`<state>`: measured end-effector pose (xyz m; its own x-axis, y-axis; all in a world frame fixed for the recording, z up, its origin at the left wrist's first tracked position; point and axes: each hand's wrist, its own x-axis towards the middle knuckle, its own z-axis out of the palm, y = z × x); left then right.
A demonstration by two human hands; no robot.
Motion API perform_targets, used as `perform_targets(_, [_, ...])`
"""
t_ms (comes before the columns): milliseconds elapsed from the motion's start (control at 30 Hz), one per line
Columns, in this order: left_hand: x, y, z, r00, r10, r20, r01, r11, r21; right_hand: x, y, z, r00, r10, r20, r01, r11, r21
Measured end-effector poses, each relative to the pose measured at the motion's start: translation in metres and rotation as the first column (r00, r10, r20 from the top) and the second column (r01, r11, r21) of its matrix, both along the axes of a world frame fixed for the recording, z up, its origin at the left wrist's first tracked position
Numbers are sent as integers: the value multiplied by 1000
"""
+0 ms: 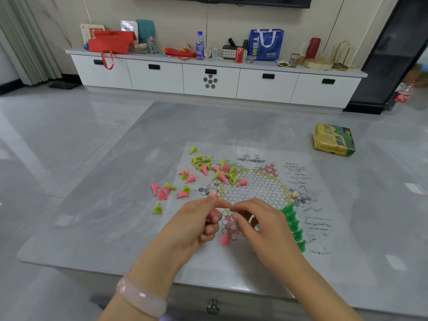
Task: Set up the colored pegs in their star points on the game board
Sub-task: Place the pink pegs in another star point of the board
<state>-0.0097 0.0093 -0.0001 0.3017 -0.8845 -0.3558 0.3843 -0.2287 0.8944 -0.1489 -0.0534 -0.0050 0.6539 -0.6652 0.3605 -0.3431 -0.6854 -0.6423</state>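
Left of the fingers, loose pink pegs (162, 191) and yellow-green pegs (201, 161) lay tipped over across the table (97, 205) and the far left part of the game board (261, 188). The left hand (196, 224) was curled, its fingers (209, 229) closed on something pink, thumb raised. Just below both hands' fingertips one pink peg (225, 240) stood on the near star point. The right hand (259, 222) pinched thumb to forefinger; what it held could not be told. Right of its fingers stood dark green pegs (294, 224) in a row.
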Motion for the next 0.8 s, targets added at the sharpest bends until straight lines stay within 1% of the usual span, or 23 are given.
perform_targets(133, [-3, 1, 2, 988, -62, 141, 61, 998, 11, 1, 2, 3, 993, -54, 106, 48, 997, 57])
perform_targets(200, [-4, 3, 2, 980, -107, 167, 105, 994, 19, 1, 1, 5, 991, -39, 131, 27, 995, 92])
perform_targets(300, [-8, 5, 3, 963, -194, 188, 193, 981, 23, -1, 1, 6, 993, 67, 100, -76, 993, 89])
perform_targets(367, [-8, 5, 3, 952, -220, 213, 217, 975, 40, -2, 0, 5, 991, 111, 70, -117, 990, 83])
perform_targets(467, [-7, 6, 2, 930, -256, 264, 247, 967, 67, -3, -1, 6, 990, 132, 50, -137, 985, 105])
perform_targets(600, [-9, 7, 1, 894, -319, 314, 304, 948, 98, -6, -2, 5, 987, 161, -4, -160, 986, 51])
perform_targets(733, [-9, 7, 1, 873, -345, 344, 322, 938, 126, -7, -2, 3, 985, 168, 21, -169, 984, 60])
perform_targets(800, [-9, 8, 1, 871, -353, 340, 338, 935, 107, -7, -3, 4, 984, 177, 24, -178, 983, 45])
